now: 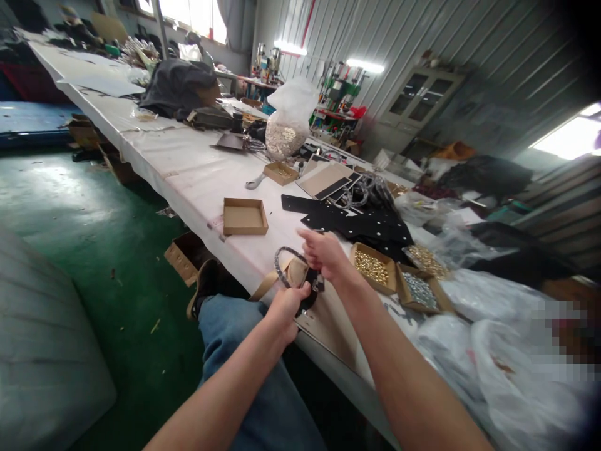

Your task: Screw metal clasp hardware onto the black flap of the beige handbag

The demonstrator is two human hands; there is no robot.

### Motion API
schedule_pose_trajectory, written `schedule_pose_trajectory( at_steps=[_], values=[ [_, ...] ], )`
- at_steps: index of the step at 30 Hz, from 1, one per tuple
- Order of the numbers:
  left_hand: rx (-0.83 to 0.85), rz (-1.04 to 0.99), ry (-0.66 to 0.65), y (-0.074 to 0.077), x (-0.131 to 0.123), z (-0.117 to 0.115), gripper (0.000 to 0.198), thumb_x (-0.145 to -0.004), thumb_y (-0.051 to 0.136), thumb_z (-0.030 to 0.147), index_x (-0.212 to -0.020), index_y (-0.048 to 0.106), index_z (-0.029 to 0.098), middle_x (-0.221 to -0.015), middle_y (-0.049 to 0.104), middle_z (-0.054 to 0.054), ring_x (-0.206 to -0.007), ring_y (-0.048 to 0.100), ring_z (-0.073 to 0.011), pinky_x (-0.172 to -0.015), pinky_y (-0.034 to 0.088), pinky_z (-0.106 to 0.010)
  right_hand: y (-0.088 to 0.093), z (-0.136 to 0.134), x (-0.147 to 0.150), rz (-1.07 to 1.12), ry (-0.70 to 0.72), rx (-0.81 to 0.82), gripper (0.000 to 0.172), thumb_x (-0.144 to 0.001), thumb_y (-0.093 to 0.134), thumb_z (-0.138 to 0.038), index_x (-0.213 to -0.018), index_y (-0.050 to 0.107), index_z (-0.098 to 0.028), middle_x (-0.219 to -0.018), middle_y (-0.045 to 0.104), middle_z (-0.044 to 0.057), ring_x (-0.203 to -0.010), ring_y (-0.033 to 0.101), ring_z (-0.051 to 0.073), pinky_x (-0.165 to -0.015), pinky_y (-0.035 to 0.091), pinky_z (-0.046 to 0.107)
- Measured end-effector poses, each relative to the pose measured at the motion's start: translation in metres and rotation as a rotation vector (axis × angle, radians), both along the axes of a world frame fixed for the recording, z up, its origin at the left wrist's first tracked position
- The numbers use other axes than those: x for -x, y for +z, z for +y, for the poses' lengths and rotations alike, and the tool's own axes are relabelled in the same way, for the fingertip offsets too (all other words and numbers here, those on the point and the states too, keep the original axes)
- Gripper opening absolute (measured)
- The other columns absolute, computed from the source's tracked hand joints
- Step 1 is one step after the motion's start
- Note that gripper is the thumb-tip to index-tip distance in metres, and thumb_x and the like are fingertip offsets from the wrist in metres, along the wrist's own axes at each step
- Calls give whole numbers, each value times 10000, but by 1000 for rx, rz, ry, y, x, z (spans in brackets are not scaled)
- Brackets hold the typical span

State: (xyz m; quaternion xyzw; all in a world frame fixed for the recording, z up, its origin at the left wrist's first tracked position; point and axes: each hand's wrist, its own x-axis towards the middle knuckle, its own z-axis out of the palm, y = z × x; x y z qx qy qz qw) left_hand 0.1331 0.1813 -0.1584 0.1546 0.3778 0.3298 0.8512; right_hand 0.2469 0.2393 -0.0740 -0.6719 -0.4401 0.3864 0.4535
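Because the looped strap (276, 264) sits right at the near edge of the desk (188, 169), a loose grip could let it slip down over the side; whether any of it rests on the surface, we cannot tell. Our left hand (288, 307) is curled round its lower end, thumb pressed on top, and that pinch looks like the main thing steadying it. If the thumb slackened while the other side tugged, we would expect the loop to twist. Our right hand (325, 252) is just above, fingers curled and the index finger stretched out; we cannot tell whether anything small is pinched there, and a small part could be dropped unnoticed.

A tan band (266, 285) lies beside the loop, close enough to snag as we turn it. Past the right forearm are the boxed golden pieces (370, 267) and silvery pieces (417, 289), side by side: a stray elbow might tip them and mix the two. Farther off, the black strips (357, 227) overlap loosely, so a brushing sleeve could scatter them, while the shallow cardboard box (244, 230) stands well apart and seems safe.
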Motion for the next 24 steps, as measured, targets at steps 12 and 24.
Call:
schedule_pose_trajectory(
  at_steps=[12, 24],
  values=[
    [60, 3, -15, 1, -1, 4, 206, -990, 804, 178, -1144, 854, 50, -1006, 856, -184, -812, 779, -225, -735, 600, -283, -13, -63, -19, 525, 20, -591, 718, -1121, 837, -506, -613, 398, -250, -540, 226, -68, -454, 123, 125, -463, 100, 375],
    [39, 0, -42, -14, -6, 10, 272, -972, 837, 215, -1200, 865, 71, -1083, 851, -178, -809, 755, -211, -705, 593, -275, -12, -62, -18, 490, -4, -583, 707, -1098, 874, -486, -609, 418, -257, -546, 230, -67, -448, 147, 120, -458, 98, 374]
  ],
)
